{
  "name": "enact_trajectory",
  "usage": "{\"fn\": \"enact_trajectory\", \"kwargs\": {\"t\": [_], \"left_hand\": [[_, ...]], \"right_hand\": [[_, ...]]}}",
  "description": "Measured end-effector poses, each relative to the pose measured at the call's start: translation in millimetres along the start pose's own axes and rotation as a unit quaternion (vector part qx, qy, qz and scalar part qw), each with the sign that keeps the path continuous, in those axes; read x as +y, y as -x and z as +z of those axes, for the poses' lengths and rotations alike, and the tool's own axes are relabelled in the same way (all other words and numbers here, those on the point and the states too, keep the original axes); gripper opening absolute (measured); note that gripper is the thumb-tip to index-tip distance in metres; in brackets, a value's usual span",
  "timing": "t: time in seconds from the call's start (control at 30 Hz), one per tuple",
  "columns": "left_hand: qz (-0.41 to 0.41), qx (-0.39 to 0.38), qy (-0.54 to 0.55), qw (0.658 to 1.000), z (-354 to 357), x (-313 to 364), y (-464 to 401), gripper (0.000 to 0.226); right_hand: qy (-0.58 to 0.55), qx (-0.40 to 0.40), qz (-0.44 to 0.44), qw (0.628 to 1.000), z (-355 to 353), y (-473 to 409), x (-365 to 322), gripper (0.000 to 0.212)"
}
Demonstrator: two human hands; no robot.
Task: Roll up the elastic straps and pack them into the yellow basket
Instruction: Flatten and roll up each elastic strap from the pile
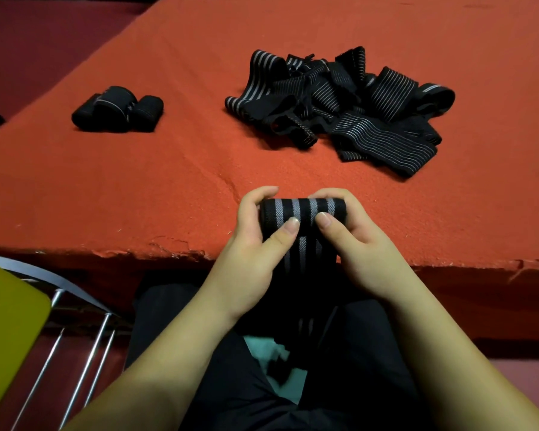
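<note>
A black elastic strap with grey stripes (302, 213) lies at the near edge of the red tabletop (137, 181), partly wound into a fat roll, and both hands are on it. The left hand (255, 241) curls round the roll's left end, thumb pressed on top and fingers wrapped over the far side. The right hand (352, 241) grips the right end the same way, its thumb lying just beside the other thumb. The unrolled tail of the strap drops over the table edge between the wrists and disappears into the dark lap below, so its length cannot be made out.

Further back on the right sits a tangled heap of loose straps (339, 110), black with thin pale lines; how many there are is hard to tell. Well apart on the left, a small cluster of rolled straps (117, 108) rests on the cloth, touching one another.

At the lower left corner a yellow object (10, 321) is cut off by the frame edge, beside some metal rods (87, 362); only a flat yellow face of it shows.
</note>
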State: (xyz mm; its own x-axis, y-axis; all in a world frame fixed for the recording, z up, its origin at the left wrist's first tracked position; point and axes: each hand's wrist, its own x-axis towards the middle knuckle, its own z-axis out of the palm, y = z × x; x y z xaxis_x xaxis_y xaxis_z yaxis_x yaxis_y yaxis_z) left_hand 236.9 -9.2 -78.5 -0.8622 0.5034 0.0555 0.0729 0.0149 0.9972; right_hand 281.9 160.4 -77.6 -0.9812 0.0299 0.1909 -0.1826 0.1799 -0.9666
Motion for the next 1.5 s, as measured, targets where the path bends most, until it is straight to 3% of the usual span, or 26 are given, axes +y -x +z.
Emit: {"fn": "enact_trajectory", "kwargs": {"t": [0.2,0.5,0.6,0.77,0.87,1.03,1.13,1.27,1.4,1.5], "left_hand": [[-0.024,0.012,-0.081,0.996,1.2,3.2,-3.8,0.046],[-0.037,0.004,-0.119,0.992,-4.4,5.8,-7.3,0.044],[-0.028,-0.003,-0.097,0.995,-8.7,6.5,-8.2,0.035],[-0.01,0.033,-0.071,0.997,-6.7,13.7,-4.7,0.041],[0.001,0.057,-0.086,0.995,-1.1,12.1,-1.3,0.047],[0.009,0.076,-0.119,0.99,5.8,7.7,0.4,0.06],[-0.003,0.062,-0.13,0.99,4.5,7.6,-0.7,0.065],[-0.005,0.03,-0.108,0.994,0.4,7.0,-1.1,0.044],[0.009,0.102,-0.031,0.994,3.7,3.8,-3.8,0.044],[0.012,0.118,-0.077,0.99,7.3,4.6,-3.9,0.038]], "right_hand": [[0.046,0.002,0.0,0.999,2.6,2.3,1.6,0.019],[0.043,-0.012,0.002,0.999,7.0,5.3,-0.7,0.043],[-0.004,0.001,0.012,1.0,6.0,5.0,0.5,0.027],[-0.081,0.026,0.064,0.994,8.6,0.1,1.7,0.026],[-0.055,0.027,0.087,0.994,11.4,-2.8,-0.2,0.021],[0.064,0.027,0.069,0.995,11.5,-3.1,-1.1,0.043],[0.078,0.041,0.055,0.995,9.6,-3.2,-0.7,0.033],[0.052,0.037,0.034,0.997,4.3,-6.7,-0.7,0.014],[0.02,0.041,-0.004,0.999,2.4,-10.3,-1.5,0.012],[0.017,0.036,-0.012,0.999,2.6,-11.0,-2.2,0.016]]}}
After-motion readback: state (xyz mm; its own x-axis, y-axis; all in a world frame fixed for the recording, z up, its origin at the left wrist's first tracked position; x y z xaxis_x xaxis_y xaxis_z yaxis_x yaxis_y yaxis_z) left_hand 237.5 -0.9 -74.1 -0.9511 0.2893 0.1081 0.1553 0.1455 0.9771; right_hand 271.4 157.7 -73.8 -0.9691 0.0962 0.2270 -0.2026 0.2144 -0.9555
